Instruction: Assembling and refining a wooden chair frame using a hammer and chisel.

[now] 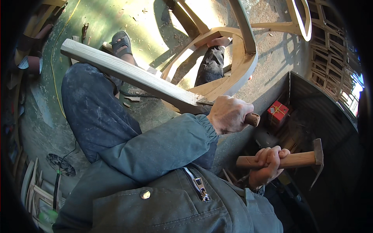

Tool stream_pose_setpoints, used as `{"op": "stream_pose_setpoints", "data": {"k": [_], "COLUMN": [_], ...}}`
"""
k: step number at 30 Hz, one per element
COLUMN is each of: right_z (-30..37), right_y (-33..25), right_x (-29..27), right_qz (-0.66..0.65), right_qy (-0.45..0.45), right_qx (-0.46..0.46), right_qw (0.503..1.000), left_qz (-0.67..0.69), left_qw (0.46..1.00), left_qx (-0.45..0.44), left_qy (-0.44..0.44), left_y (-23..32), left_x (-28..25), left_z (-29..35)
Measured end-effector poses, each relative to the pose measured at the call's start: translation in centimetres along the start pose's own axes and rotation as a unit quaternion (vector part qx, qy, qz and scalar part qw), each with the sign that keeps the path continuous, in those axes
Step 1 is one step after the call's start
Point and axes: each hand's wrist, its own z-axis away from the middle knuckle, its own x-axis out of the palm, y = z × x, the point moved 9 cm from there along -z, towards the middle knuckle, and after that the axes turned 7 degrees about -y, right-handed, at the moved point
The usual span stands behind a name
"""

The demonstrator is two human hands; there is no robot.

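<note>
My left hand (230, 115) is closed round a chisel, whose wooden handle end (252, 119) sticks out past my fist. The chisel's dark blade rests against the near right end of a long pale wooden bar (128, 70), with small shavings beside it. That bar slopes over my left knee and meets the curved wooden chair frame (229, 83). Lower right, my right hand (270, 165) grips the wooden handle of a hammer (299, 160). Its metal head, with a long thin bent claw, points right, apart from the chisel.
A foot in a dark sandal (122, 44) stands beyond the bar. Another pale wooden frame (299, 23) lies at the top right, near stacked wooden pieces (330, 50). Right of my hands is a dark bin (330, 112) with a red box (278, 112). Offcuts litter the floor.
</note>
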Motion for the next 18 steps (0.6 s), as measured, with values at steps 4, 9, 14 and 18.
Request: {"op": "stream_pose_setpoints", "data": {"k": [4,9,14,18], "right_z": [3.0,3.2,4.4,4.0], "right_y": [9.7,5.2,9.5,6.4], "right_x": [-4.1,-3.2,-3.9,-2.0], "right_qz": [0.406,0.189,0.389,0.104], "right_qy": [-0.207,-0.004,-0.148,0.019], "right_qx": [0.23,0.146,0.177,0.125], "right_qw": [0.86,0.971,0.892,0.987], "left_qz": [-0.02,-0.03,-0.055,-0.055], "left_qw": [1.0,0.999,0.998,0.997], "left_qx": [0.006,0.013,0.017,0.02], "left_qy": [0.008,-0.002,-0.015,-0.04], "left_y": [-0.7,0.2,-0.9,0.5], "left_x": [0.0,0.4,0.8,0.8], "left_z": [0.6,0.6,0.9,0.9]}}
